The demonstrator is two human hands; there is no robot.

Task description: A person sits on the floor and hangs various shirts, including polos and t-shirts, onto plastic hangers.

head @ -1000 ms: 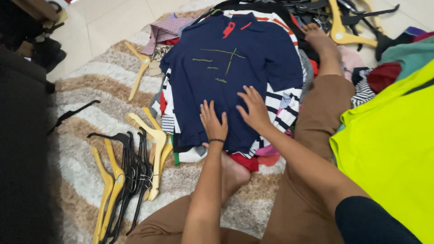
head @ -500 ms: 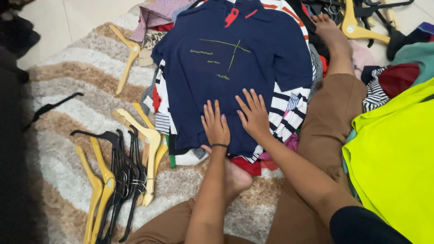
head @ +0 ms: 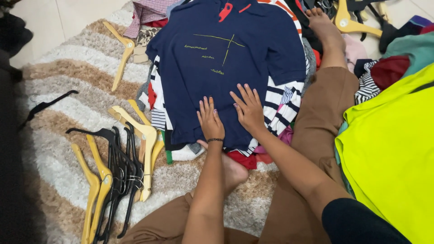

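Note:
A navy blue polo shirt (head: pixel 226 63) with thin yellow lines and a red collar lining lies flat on top of a stack of clothes. My left hand (head: pixel 209 120) and my right hand (head: pixel 247 108) both rest palm down on its lower hem, fingers spread, holding nothing. A dark band circles my left wrist. Under the shirt a black-and-white striped garment (head: pixel 282 101) and red cloth (head: pixel 242 159) stick out. My legs in brown trousers (head: pixel 323 113) frame the pile, one bare foot (head: pixel 233 174) tucked below my hands.
A bundle of black and yellow wooden hangers (head: pixel 120 167) lies on the striped shaggy rug (head: pixel 58 90) to the left, with another wooden hanger (head: pixel 120 58) farther up. A neon yellow garment (head: pixel 393 158) covers my right side. More clothes and hangers (head: pixel 357 22) pile at the top right.
Both hands have slid slightly up the navy shirt, staying flat on it. The view has shifted, bringing the pile closer and higher in frame.

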